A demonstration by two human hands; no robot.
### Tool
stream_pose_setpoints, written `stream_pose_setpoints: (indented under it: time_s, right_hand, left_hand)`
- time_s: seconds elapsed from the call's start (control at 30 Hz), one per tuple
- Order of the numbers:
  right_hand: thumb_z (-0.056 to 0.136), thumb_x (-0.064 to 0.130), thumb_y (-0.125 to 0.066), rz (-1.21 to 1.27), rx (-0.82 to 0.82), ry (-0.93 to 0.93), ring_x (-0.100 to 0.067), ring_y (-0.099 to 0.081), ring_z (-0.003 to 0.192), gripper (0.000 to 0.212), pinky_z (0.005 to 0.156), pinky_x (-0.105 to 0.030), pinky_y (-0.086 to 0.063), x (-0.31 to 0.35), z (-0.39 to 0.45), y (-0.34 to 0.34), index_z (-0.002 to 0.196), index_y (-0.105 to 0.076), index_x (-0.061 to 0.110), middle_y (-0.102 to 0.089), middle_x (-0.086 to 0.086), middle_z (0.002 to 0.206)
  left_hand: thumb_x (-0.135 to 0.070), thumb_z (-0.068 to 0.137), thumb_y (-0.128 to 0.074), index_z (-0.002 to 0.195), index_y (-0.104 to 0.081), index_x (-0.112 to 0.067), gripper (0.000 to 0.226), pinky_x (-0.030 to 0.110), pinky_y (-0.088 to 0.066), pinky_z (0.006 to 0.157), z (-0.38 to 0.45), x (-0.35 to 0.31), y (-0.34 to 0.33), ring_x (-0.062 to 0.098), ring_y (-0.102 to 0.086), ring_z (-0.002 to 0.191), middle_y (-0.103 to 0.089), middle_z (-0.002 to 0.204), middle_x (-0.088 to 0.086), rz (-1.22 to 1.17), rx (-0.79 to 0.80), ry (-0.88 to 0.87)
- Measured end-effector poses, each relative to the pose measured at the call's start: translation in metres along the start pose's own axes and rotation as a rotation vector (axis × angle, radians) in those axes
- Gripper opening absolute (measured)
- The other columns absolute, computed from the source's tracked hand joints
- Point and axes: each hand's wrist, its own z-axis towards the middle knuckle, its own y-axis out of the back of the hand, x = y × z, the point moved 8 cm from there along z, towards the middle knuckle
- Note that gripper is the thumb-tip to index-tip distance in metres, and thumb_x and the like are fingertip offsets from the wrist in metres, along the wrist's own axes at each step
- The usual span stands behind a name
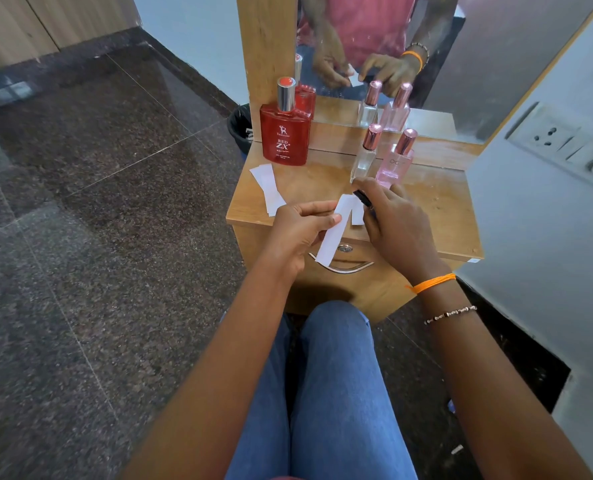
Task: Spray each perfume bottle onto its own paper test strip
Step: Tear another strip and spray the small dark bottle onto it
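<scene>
Wooden dresser top [437, 216], red bottle [285, 133] labelled "RED ZX".

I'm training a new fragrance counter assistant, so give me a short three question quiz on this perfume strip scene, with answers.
1. True or false: the left hand holds a paper strip.
2. Multiple choice: which bottles still wear their caps? A) only the red bottle; B) the red bottle, clear bottle and pink bottle; C) none.
3. Short answer: where do the spare strips lie?

Key:
1. True; its fingers pinch the strip.
2. B.
3. On the wooden table, in front of the red bottle, near the left edge.

The right hand grips a small dark object, mostly hidden.
</scene>
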Motion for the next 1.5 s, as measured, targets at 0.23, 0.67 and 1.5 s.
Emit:
stream_pose_setpoints:
  time_s: [0.23, 0.67, 1.5]
  right_hand:
    - [0.087, 0.003, -0.053, 0.028, 0.054, 0.016, -0.031, -0.053, 0.082, 0.039, 0.052, -0.031, -0.040, 0.001, 0.003, -0.005, 0.124, -0.050, 0.015, -0.066, -0.006, 0.106]
    - [0.091, 0.002, -0.049, 0.038, 0.127, 0.020, -0.032, -0.054, 0.084, 0.038, 0.060, -0.042, -0.049, 0.002, 0.005, -0.010, 0.127, -0.046, 0.012, -0.065, -0.010, 0.111]
    - [0.088, -0.002, -0.049, 0.488, -0.050, -0.309, -0.021, -0.050, 0.063, 0.043, 0.057, -0.031, -0.037, -0.028, -0.010, -0.004, 0.128, -0.037, 0.009, -0.057, -0.006, 0.082]
  left_hand:
    - [0.000, 0.084, -0.063, 0.109, -0.067, -0.007, 0.026, 0.025, -0.054, 0.080, 0.001, -0.001, -0.003, 0.017, -0.065, 0.092, -0.069, 0.097, 0.004, 0.020, -0.018, -0.016]
    - [-0.001, 0.085, -0.063, 0.113, -0.066, -0.008, 0.030, 0.022, -0.053, 0.074, -0.001, -0.006, -0.005, 0.015, -0.064, 0.092, -0.068, 0.101, 0.002, 0.078, -0.013, -0.059]
    - [0.000, 0.082, -0.066, 0.107, -0.068, -0.014, 0.028, 0.020, -0.054, 0.074, 0.001, -0.001, -0.009, 0.011, -0.064, 0.087, -0.068, 0.091, -0.001, 0.096, -0.005, -0.076]
